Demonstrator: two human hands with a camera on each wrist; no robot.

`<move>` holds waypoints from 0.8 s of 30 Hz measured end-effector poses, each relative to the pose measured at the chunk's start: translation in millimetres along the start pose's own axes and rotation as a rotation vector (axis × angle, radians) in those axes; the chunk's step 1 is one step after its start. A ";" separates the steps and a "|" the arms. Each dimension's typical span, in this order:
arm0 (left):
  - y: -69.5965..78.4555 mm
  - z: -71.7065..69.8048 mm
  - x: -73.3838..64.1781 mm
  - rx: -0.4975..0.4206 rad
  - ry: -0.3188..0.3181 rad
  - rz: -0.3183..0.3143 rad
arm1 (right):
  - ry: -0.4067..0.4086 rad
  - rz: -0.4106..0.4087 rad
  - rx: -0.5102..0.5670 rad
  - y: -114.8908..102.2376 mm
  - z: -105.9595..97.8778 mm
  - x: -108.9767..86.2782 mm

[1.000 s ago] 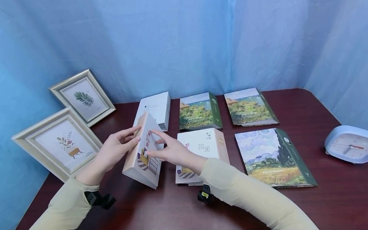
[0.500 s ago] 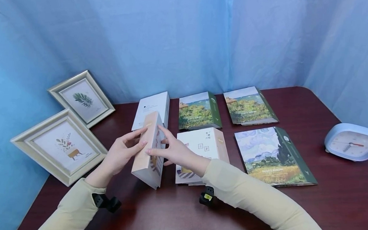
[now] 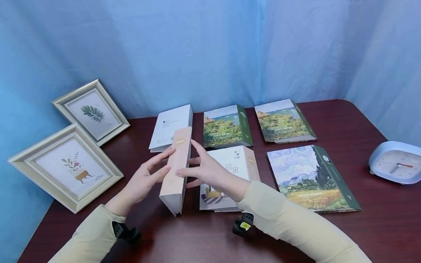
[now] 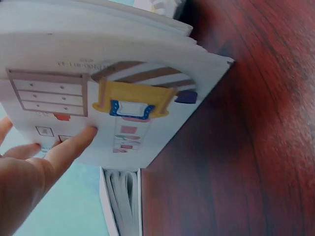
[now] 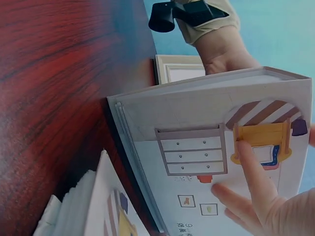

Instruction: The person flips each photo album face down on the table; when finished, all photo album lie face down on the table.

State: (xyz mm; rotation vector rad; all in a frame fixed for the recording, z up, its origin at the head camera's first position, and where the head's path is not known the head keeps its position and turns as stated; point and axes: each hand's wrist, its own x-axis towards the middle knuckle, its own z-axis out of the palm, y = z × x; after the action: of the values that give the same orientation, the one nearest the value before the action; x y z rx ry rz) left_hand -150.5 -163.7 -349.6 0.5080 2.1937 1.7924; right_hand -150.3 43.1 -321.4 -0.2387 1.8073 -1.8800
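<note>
A thick white photo album (image 3: 177, 157) with a pale pink spine stands on its edge, spine up, tilted a little. In the left wrist view its cover (image 4: 133, 98) bears a drawn drawer chest and a yellow sofa. My left hand (image 3: 143, 181) holds it from the left, fingertips on the cover and thumb by the spine. On the other side my right hand (image 3: 213, 173) grips it, thumb on the spine and fingers spread over the opposite cover (image 5: 192, 152). A matching album (image 3: 243, 164) lies flat to the right, partly behind my right hand.
Behind stands a white album (image 3: 170, 122), lying flat. Two green-spined albums (image 3: 221, 128) with garden pictures lie at the back; another, with a landscape (image 3: 310, 179), lies in front. Two picture frames (image 3: 76, 167) lean at left. A blue clock (image 3: 401, 162) stands at right.
The held album has moved right and turned, so its spine faces up more and its right cover shows less. Both hands have moved right with it; the right thumb now lies on the spine.
</note>
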 end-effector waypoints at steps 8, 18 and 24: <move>-9.6 -8.0 -3.6 0.082 -0.068 0.129 | -0.006 -0.006 0.027 -0.1 -2.1 -2.3; -9.7 -19.0 -12.1 0.060 -0.196 0.155 | -0.018 0.044 -0.013 2.1 -0.5 1.3; -4.6 -20.2 -14.5 0.282 -0.200 0.129 | 0.014 0.101 -0.051 9.0 -1.1 7.0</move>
State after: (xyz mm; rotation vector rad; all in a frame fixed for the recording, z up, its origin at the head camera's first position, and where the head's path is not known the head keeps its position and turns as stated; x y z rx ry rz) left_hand -146.2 -188.7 -350.3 0.8676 2.3256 1.4206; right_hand -154.6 40.9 -331.8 -0.1493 1.8426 -1.7721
